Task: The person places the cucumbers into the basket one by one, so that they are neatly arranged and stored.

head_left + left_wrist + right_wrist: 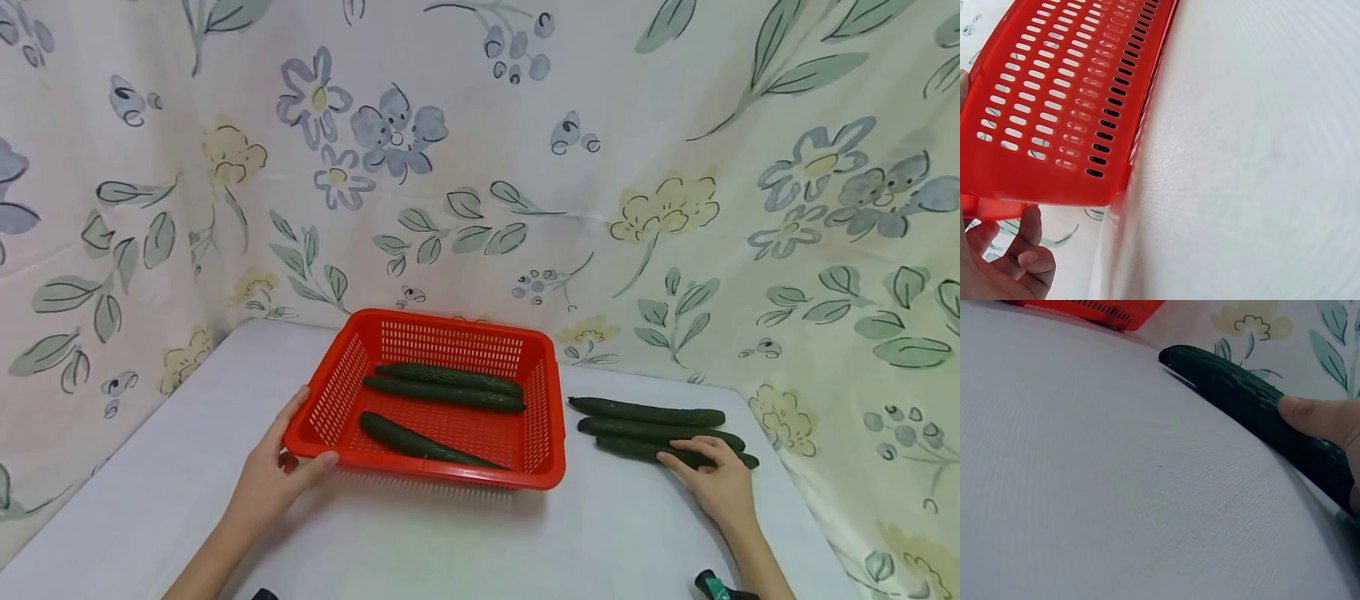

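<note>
A red plastic basket [450, 475] with slotted walls stands on the white table, three dark green cucumbers lying inside it. My left hand [273, 471] grips its near left corner, thumb on the front rim and fingers at the left side; the left wrist view shows curled fingers [1034, 253] below the rim. To the right of the basket, three more cucumbers lie side by side. My right hand [720, 479] holds the nearest cucumber [626, 448] of these between thumb and fingers, and the right wrist view shows the thumb [1307, 412] against its skin.
Beyond the held one lie a middle cucumber [618, 428] and a far cucumber [645, 412], close together. A floral cloth [465, 167] hangs behind and along the sides of the white table [420, 550].
</note>
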{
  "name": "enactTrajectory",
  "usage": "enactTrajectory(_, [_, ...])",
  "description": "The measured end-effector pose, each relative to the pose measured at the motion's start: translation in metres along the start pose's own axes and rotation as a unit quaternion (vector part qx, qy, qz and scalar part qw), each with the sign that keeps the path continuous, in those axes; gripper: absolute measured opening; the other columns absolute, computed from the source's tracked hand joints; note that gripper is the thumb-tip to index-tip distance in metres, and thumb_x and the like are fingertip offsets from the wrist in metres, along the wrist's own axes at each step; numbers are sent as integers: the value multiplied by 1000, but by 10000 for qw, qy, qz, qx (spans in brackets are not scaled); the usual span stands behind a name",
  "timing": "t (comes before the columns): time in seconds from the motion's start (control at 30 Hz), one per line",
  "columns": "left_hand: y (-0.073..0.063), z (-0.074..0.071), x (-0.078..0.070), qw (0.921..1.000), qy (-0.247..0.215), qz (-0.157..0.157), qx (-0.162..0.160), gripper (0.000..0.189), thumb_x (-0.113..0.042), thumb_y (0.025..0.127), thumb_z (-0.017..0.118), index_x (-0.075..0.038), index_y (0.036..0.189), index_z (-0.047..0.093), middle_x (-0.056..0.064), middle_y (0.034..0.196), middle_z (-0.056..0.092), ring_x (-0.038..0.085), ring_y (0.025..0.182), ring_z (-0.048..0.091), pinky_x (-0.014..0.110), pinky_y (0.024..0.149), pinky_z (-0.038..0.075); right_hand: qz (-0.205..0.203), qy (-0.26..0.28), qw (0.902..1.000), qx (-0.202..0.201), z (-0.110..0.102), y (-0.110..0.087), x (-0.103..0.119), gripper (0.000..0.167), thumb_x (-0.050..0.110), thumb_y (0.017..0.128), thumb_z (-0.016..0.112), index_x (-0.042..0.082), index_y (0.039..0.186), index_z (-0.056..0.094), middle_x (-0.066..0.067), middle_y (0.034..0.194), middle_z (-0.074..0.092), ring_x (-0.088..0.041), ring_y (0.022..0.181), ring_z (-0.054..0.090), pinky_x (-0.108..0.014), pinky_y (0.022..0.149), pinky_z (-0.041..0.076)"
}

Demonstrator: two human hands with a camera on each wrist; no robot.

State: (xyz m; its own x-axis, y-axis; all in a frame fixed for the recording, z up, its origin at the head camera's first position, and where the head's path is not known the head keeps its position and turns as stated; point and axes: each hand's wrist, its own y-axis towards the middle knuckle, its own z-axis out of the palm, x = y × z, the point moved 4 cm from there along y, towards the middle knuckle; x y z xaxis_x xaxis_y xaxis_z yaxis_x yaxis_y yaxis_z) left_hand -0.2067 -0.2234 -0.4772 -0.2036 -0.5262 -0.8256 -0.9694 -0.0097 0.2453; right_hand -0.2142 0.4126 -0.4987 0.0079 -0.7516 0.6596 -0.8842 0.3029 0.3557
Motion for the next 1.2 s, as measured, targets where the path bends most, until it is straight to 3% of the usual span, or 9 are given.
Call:
enactTrajectory(0.1, [0,0,0,10000,-22,33,-6,97,-27,94,82,-38,170,23,15,167,41,-2,110,49,23,75,50,-140,-171,9997,59,1,0,1,29,28,78,97,13,101,84,3,112,67,2,70,55,-14,60,45])
enactTrajectory(0.2, [1,0,0,10000,-12,27,-12,97,-27,94,82,-37,170,23,16,166,41,-1,109,50,23,74,50,-51,-126,9997,180,0,-1,-2,33,31,78,97,16,103,83,16,109,66,-4,54,52,-19,53,44])
enactTrajectory(0.37, [1,0,0,10000,16,15,-36,97,-28,94,82,-37,170,23,17,165,43,1,107,50,23,72,49,17,-96,9988,490,0,1,-6,40,37,80,95,17,112,81,21,113,64,-8,47,49,-23,53,45])
enactTrajectory(0.47, [1,-1,-1,10000,35,6,-51,97,-29,94,82,-37,170,23,17,164,43,2,107,50,23,72,49,50,-96,9975,699,0,1,-8,42,39,81,94,17,113,80,17,83,65,-6,44,45,-25,49,42])
enactTrajectory(0.6, [0,-1,-1,10000,29,23,-73,97,-28,93,82,-37,170,24,17,163,44,3,106,50,23,71,48,165,-25,9951,975,0,2,-11,44,39,81,94,16,114,77,12,48,41,-3,41,35,-28,43,34])
enactTrajectory(0.77, [0,0,-1,9999,27,66,-98,96,-27,93,83,-36,170,25,18,161,46,5,103,50,23,69,47,43,-44,9945,1048,-1,2,-8,41,37,83,93,16,115,78,13,53,50,-4,41,37,-28,43,35])
enactTrajectory(1.03, [-1,0,0,10000,53,8,-83,96,-30,93,82,-35,170,25,18,162,45,7,102,50,24,68,46,-191,-155,9961,845,-2,-2,-4,36,34,83,93,15,111,80,7,46,45,-2,38,35,-27,41,35])
enactTrajectory(1.2, [0,0,1,10000,53,-5,-66,96,-29,93,82,-35,170,24,17,164,43,6,103,50,23,69,47,-208,-45,9975,674,-2,-3,-4,36,30,81,95,13,110,81,6,55,57,-2,38,38,-26,42,37])
